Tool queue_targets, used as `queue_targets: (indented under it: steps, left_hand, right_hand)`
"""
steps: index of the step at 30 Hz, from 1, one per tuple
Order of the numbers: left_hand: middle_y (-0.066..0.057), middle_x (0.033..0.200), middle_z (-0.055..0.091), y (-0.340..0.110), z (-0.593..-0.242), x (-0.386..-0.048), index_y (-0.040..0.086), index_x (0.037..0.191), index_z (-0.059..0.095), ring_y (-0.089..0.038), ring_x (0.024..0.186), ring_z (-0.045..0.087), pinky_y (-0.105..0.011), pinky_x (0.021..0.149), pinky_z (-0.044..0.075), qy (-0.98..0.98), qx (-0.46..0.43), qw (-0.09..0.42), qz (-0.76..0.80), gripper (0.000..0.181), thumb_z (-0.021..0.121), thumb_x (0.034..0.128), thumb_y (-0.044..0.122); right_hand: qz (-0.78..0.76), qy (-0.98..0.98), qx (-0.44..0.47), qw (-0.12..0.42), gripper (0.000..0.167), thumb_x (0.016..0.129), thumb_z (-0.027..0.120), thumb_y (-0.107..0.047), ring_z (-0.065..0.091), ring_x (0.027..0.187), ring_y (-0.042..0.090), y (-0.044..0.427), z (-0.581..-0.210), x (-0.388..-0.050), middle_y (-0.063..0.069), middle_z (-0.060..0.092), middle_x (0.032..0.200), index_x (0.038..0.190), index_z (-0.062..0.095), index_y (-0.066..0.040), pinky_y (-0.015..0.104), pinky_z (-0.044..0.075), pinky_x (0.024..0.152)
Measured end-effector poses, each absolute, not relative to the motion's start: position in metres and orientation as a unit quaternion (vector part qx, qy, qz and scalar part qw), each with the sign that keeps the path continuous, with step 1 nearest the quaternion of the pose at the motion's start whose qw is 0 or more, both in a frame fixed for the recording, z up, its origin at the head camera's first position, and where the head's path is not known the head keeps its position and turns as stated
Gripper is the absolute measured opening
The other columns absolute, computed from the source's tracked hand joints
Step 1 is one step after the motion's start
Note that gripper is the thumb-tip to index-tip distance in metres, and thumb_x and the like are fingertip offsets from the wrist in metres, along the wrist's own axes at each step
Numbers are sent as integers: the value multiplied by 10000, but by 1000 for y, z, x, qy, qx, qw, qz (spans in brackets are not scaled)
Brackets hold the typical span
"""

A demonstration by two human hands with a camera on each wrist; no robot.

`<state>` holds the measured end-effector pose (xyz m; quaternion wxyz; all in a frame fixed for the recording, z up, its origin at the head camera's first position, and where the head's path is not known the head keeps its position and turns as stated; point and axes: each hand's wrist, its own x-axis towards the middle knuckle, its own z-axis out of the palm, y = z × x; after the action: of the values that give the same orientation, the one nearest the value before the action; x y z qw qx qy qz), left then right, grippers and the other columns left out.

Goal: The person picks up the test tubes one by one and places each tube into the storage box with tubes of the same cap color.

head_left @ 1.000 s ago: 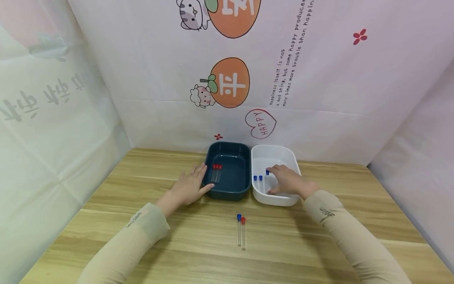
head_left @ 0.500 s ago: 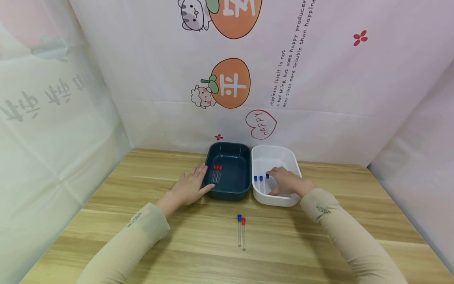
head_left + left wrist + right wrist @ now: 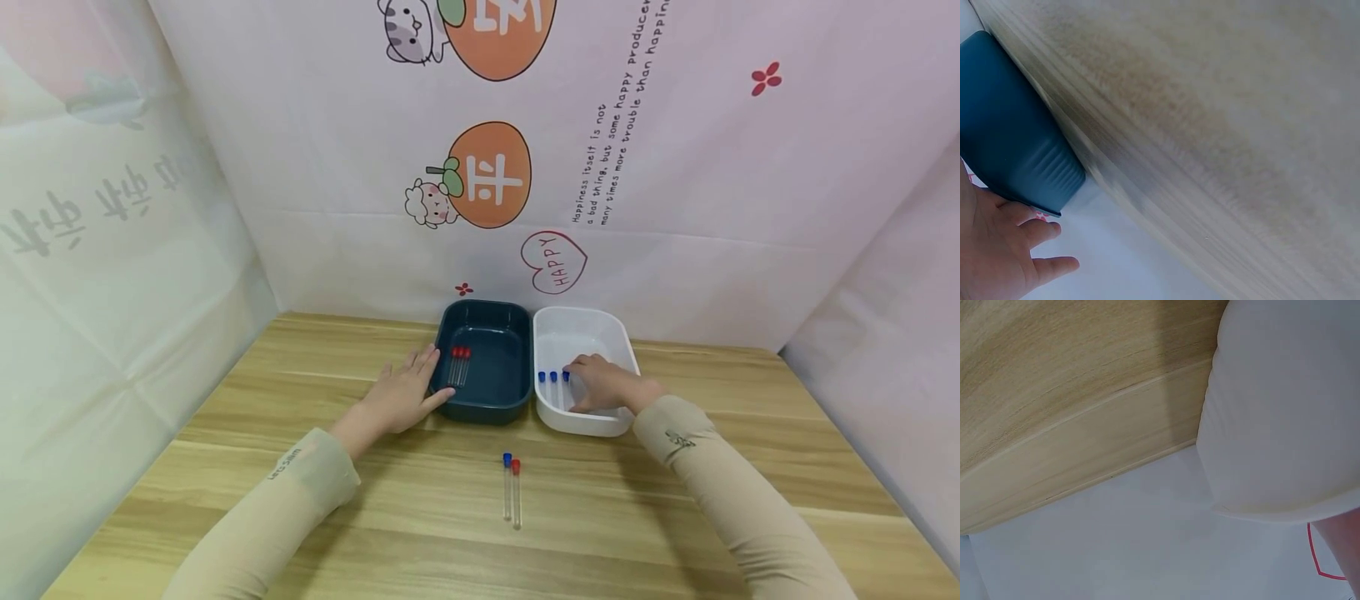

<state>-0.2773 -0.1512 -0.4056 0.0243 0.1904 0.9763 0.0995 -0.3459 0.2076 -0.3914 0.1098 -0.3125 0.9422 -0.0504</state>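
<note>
Straight, spread fingers of my left hand point(image 3: 399, 395) rest against the left rim of the dark blue tray point(image 3: 487, 411); the left wrist view shows this hand point(image 3: 997, 250) beside the tray's outer wall point(image 3: 1016, 119). Inside lie several red-capped tubes point(image 3: 460, 367). My right hand point(image 3: 606, 383) reaches into the white tray point(image 3: 585, 425), finger and thumb curled at a blue-capped tube point(image 3: 566, 377), its lower part partly hidden. Two more blue-capped tubes point(image 3: 553, 377) lie left of it. In the right wrist view only a bit of the hand point(image 3: 1342, 544) shows past the white wall point(image 3: 1279, 419).
On the wooden table point(image 3: 405, 517), nearer than the trays, one tube with a blue cap point(image 3: 507, 460) and one with a red cap point(image 3: 516, 467) lie side by side. The trays stand next to each other before a printed white cloth point(image 3: 360, 267) at the back.
The right hand's blue-capped tube has moved nearer the front of the white tray, its cap now level with the other two. My left hand has stayed at the dark tray.
</note>
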Motion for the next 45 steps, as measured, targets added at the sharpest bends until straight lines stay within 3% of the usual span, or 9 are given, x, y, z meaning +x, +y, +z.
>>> queue_targets:
  steps: [27,45]
  left_hand:
    - [-139,1705,93,-153,-409,-279,32,1644,121,-377,1543,150,-689,1162,184,977,189,26,99,848,356,1067,608]
    - [-145,1702,107,-152,-408,-279,16,1638,143,-386,1540,161,-690,1162,183,977,187,24,102,844,379,1069,593]
  right_hand:
    - [-50,944,-287,152,823,887,814,-301,414,1354,500,208,-396,-350,328,435,1477,1504,434,87,597,366,1116]
    - [-107,942,-295,122,828,928,768,-352,413,1376,480,210,-376,-345,317,440,1490,1545,393,54,588,340,1139]
